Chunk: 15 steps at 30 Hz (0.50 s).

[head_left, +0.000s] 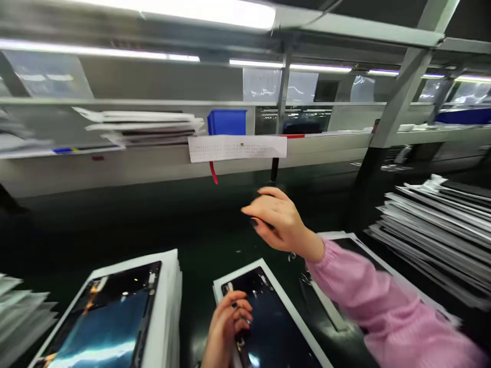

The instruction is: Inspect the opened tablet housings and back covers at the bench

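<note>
bench: long dark green work bench point(192, 225) across the whole view, low under everything else.
shelf: pale grey shelf point(115, 174) behind the bench, carrying a loose paper stack point(141, 128) and a blue plastic bin point(226, 122), likely kept up there to free the bench.
card: perforated white card point(237, 148) hanging over the shelf edge, red strip point(212, 173) and black strip point(274, 168) dangling below.
stacks: fanned sheet stack point(429, 230) at right, second fanned stack point(23, 317) at far left, both seemingly splayed for easy picking.
panels: thick white-framed panel pile point(111, 317) at left; white-framed dark panel point(268, 317) flat at centre, directly under the left hand; third panel point(356, 250) partly under the right forearm.
left hand: left hand point(226, 327) curled onto the centre panel, on its dark face; grip or mere touch impossible to tell.
right hand: right hand point(280, 225) in pink sleeve point(387, 306), open, empty, lifted above the bench, apart from the panels.
</note>
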Each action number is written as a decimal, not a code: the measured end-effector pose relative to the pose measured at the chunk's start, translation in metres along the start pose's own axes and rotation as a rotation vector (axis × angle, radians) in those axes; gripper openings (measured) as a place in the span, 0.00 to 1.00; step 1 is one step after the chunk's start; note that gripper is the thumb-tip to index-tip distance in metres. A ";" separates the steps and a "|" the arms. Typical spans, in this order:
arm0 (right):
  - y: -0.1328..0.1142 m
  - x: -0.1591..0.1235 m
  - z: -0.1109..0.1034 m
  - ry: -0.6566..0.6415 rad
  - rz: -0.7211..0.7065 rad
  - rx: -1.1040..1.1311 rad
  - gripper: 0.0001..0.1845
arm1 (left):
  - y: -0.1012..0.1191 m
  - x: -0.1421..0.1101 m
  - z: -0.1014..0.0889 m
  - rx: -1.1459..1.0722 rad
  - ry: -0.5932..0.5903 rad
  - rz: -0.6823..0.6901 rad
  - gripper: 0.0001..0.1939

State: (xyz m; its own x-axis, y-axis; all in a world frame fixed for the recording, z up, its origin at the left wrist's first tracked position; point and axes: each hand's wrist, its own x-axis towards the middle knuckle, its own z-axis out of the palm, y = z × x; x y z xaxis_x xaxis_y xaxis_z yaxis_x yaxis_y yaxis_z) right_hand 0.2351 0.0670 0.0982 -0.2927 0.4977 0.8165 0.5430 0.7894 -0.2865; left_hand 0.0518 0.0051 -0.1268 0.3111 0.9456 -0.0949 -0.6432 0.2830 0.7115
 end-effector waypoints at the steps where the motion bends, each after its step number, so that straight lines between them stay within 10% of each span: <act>1: 0.016 -0.039 -0.001 0.067 0.174 -0.018 0.16 | -0.002 -0.002 0.000 0.011 0.023 -0.008 0.18; 7: 0.108 -0.194 -0.003 0.170 0.811 -0.111 0.15 | -0.008 -0.011 0.007 0.108 0.113 -0.069 0.10; 15: 0.132 -0.248 -0.004 0.132 1.084 0.084 0.21 | -0.004 -0.007 0.015 0.170 0.155 -0.040 0.18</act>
State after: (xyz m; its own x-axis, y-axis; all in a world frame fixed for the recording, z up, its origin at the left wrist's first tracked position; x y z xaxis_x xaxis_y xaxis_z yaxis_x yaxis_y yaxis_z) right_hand 0.3830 0.0465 -0.1401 0.3979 0.9040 0.1562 0.4044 -0.0200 -0.9143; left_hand 0.0627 -0.0046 -0.1186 0.2145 0.9511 -0.2221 -0.5013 0.3023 0.8107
